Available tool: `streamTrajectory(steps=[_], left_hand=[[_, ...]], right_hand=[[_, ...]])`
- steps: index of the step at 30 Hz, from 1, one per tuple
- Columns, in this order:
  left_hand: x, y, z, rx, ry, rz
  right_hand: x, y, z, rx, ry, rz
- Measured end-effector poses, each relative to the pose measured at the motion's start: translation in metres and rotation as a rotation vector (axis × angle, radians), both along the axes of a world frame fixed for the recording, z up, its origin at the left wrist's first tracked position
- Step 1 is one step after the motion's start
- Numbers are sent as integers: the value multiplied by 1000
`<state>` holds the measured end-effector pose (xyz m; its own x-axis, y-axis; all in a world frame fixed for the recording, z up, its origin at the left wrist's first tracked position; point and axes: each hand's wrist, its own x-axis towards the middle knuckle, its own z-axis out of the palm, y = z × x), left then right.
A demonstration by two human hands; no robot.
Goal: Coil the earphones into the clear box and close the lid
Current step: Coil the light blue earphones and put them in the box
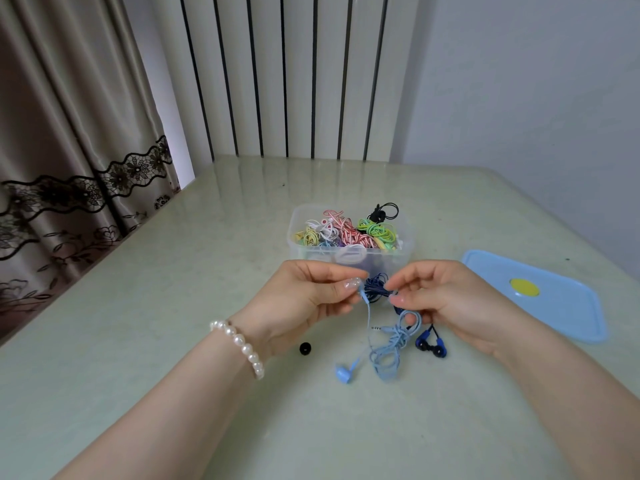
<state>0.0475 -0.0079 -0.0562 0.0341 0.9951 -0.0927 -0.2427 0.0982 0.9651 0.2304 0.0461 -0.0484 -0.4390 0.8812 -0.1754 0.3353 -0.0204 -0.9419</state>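
A clear box (298, 233) stands open in the middle of the table, holding several coiled earphones in many colours. Just in front of it, my left hand (304, 299) pinches one bud of the light blue earphones (388, 351); their cable hangs down in a loose tangle, with the other bud lying on the table. My right hand (446, 299) has that light blue cable looped over a finger and pinches a dark blue earphone cable (375, 289). The dark blue buds (431, 346) dangle below my right hand. The blue lid (540, 296) with a yellow spot lies flat to the right.
A small black ear tip (305, 348) lies on the pale green table (173, 306) under my left wrist. A curtain hangs at the left and a striped panel stands behind the table's far edge. A black coiled earphone (382, 211) sticks out over the box's back right rim.
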Motion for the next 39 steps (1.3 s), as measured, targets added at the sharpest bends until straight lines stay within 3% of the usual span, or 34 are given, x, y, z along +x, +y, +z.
streamTrajectory(steps=[7,12,20,22,24,26,34,39], left_hand=[[-1,-3,3,-22,-6,-26],[1,-1,2,-49,-23,9],[-7,1,4,-71,39,-52],[-17,4,7,-26,221,62],[-33,8,4,16,560,266],[-46,11,0,11,780,379],[-45,14,-14,-25,1099,255],[-42,14,-16,-17,1151,232]], right_hand=[[-4,-2,-3,372,-344,-31],[-17,-21,6,414,88,22],[-21,-13,-8,435,103,4],[-20,-12,-6,393,149,-35],[-19,-10,-6,340,168,-71],[-17,-9,-6,271,200,-94],[-16,-7,-10,214,199,-174],[-17,-9,-9,208,182,-164]])
